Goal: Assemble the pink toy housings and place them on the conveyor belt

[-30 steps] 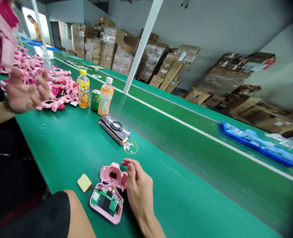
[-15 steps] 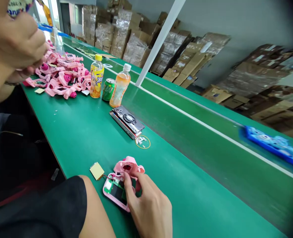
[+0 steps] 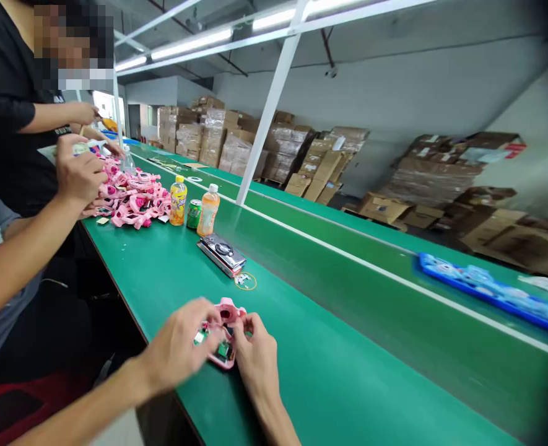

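Note:
An opened pink plastic device (image 3: 227,360) lies on the green table, its green circuit boards exposed. Its pink cover part (image 3: 227,308) stands at the far side. My right hand (image 3: 257,353) is closed, with thumb and fingers pinching the right edge of the pink part. Over the left side of the device is my left hand (image 3: 181,341), blurred, its fingers curled at the boards; whether they grip anything is hard to make out.
Beyond are a silver-topped box (image 3: 221,253), a rubber band (image 3: 256,282) with small white pieces, two bottles (image 3: 178,201) (image 3: 208,210), a green can (image 3: 194,214) and a pink pile (image 3: 139,198). Other people sit and stand at left. A blue tray (image 3: 496,294) lies right.
My left hand has come in over the device from the left. The view has tilted up and shows more of the room and a standing person. My right hand stays at the pink part.

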A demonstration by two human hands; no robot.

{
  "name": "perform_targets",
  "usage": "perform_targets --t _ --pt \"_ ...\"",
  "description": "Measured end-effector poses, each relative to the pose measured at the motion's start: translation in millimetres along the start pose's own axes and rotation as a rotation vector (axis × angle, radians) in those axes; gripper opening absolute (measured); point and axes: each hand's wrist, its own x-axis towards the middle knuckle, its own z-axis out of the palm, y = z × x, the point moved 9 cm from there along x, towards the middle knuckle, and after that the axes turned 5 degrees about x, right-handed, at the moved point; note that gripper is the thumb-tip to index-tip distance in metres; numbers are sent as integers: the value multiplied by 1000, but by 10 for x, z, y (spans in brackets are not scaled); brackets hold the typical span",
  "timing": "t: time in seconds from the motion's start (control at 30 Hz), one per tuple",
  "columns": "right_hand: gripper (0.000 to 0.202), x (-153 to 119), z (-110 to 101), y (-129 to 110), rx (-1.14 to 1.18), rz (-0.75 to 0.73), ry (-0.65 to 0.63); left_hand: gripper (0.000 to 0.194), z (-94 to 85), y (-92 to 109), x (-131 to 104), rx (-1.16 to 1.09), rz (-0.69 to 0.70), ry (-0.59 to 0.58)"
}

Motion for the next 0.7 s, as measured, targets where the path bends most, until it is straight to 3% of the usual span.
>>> perform_targets --t 0.1,0.2,0.33,0.5,0.7 --pt "48 9 27 34 116 38 -38 24 385 -316 78 -21 -58 -156" --pt "49 17 44 36 259 44 -66 23 536 -487 190 -82 -61 -227" --pt "44 7 89 -61 365 -38 -125 31 460 -524 181 -74 -52 -68" --pt "34 -39 141 -124 411 -139 -152 28 443 -446 118 4 62 -27" --pt "34 -47 212 -56 437 -98 -182 32 347 -560 132 -139 -29 33"
